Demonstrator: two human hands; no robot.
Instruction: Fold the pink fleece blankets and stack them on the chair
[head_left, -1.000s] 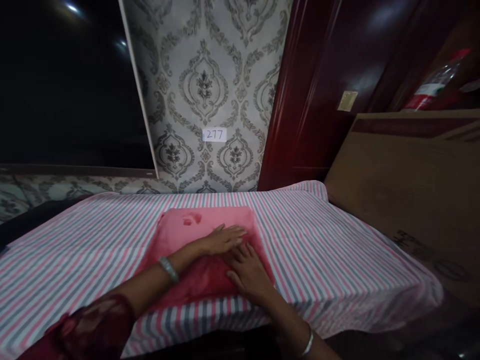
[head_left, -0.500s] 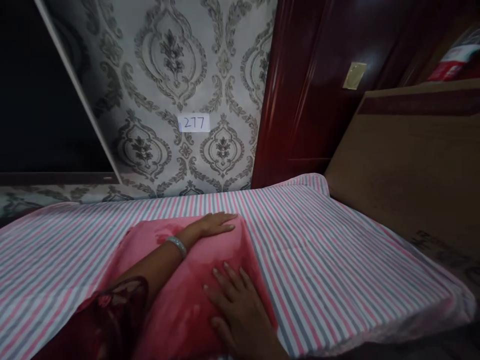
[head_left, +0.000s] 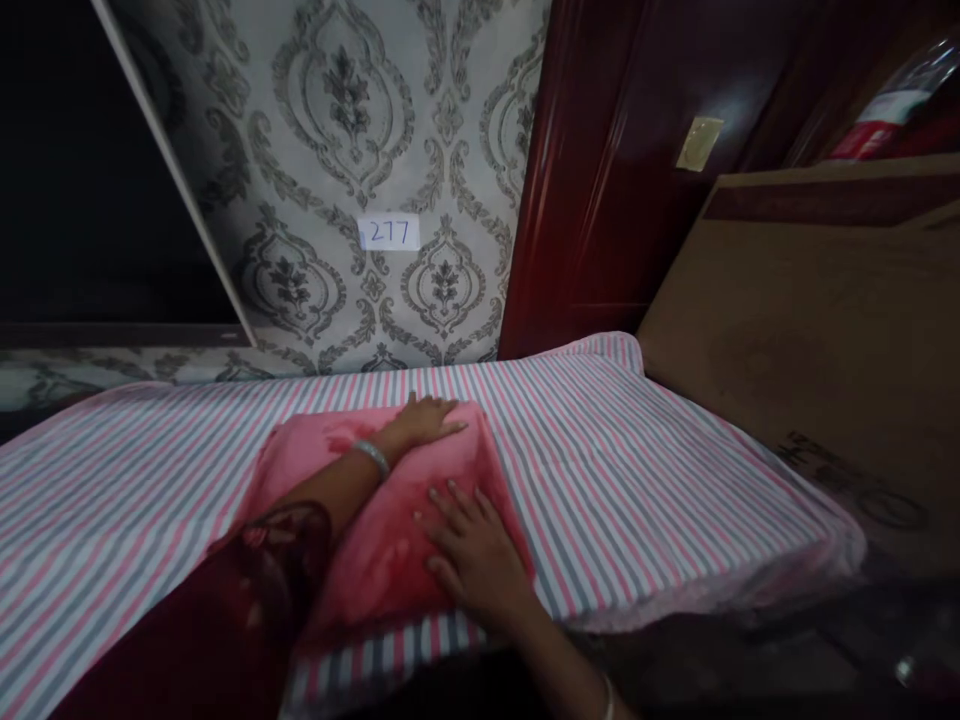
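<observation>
A folded pink, plush-looking cloth lies on a striped cover of pink, grey and white. My left hand rests flat near its far right corner, fingers stretched to the right. A bracelet circles that wrist, and the dark red sleeve crosses the cloth's left part. Closer to me, my right hand lies palm down on the cloth near its right edge, with the fingers spread. Darker smears show in the cloth's pile around both hands.
A large cardboard box stands at the right, with a bottle behind it. Patterned wallpaper bears a paper label reading 277. A dark screen is at the left, and a dark red wooden panel rises behind the cover.
The view has shifted, so more of the near edge shows. Both hands stay flat on the cloth; the left fingers have spread slightly.
</observation>
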